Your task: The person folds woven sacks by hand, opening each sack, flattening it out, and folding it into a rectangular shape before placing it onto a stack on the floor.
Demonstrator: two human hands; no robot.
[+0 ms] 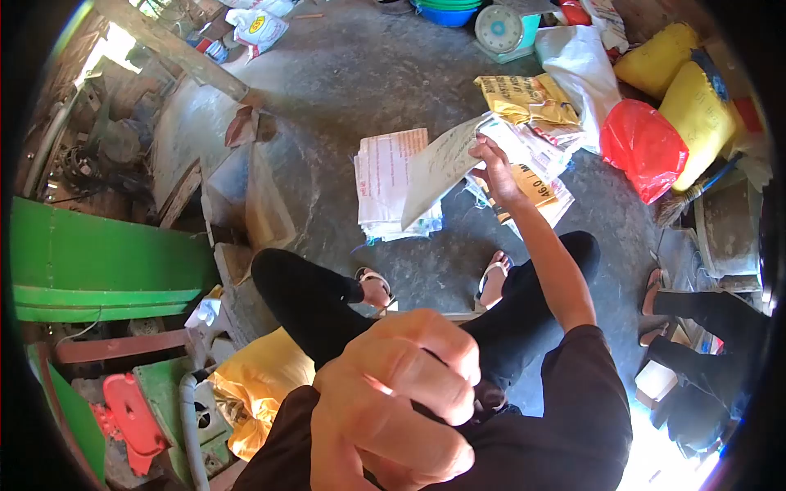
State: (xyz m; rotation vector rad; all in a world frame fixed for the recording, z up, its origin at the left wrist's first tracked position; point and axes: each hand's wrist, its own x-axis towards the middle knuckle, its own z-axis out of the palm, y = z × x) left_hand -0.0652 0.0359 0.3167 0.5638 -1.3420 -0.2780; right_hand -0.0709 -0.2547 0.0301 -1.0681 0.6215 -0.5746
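My right hand (494, 170) pinches the upper edge of a pale printed sack (444, 168), which hangs tilted above the floor. Under and left of it lies a stack of flat, pinkish-white sacks (389, 176). To the right, more folded sacks lie in a pile, with a yellow printed sack (532, 100) on top and an orange-printed one (532, 190) lower down. My left hand (401, 393) is close to the camera, its fingers curled; whether anything is inside them is hidden.
Full yellow sacks (696, 119), a red plastic bag (643, 147) and a scale (501, 31) stand at the upper right. A green metal machine (106, 266) is on the left. Another person's legs (704, 327) show at the right. An orange sack (262, 385) sits at the lower left.
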